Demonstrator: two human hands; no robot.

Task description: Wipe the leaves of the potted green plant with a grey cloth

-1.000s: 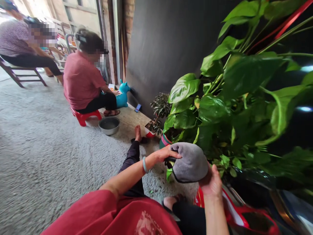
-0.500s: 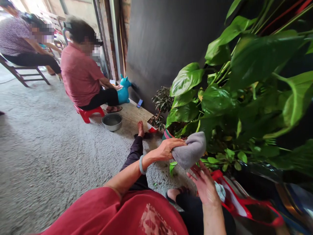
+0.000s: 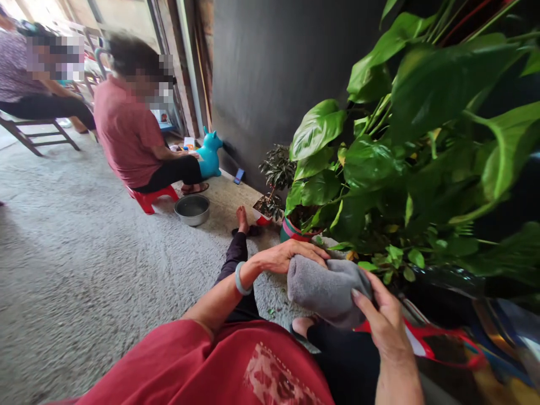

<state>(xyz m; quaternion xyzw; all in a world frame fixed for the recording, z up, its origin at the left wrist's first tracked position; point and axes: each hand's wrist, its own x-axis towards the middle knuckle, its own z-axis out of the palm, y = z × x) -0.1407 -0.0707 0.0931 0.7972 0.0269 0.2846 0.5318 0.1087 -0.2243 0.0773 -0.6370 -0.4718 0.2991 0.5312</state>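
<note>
A grey cloth (image 3: 327, 289), folded into a thick bundle, is held in front of my lap between both hands. My left hand (image 3: 291, 253), with a pale bangle (image 3: 241, 279) on its wrist, curls over the bundle's upper left edge; some of its fingertips are hidden behind the cloth. At the other end, my right hand (image 3: 383, 306) grips the bundle, thumb on the near face and fingers behind. Green potted leaves (image 3: 371, 174) rise just beyond the cloth.
A metal basin (image 3: 192, 210) stands on the concrete floor. Behind it a person (image 3: 130, 129) sits on a red stool (image 3: 154, 197), near a blue toy animal (image 3: 210, 154). Another person (image 3: 25, 73) sits at far left. A red-edged bag (image 3: 426, 340) lies at right.
My right hand has come up from open below the cloth and closed on its right end. The cloth has moved lower and lies more level, with my left hand still on it.
</note>
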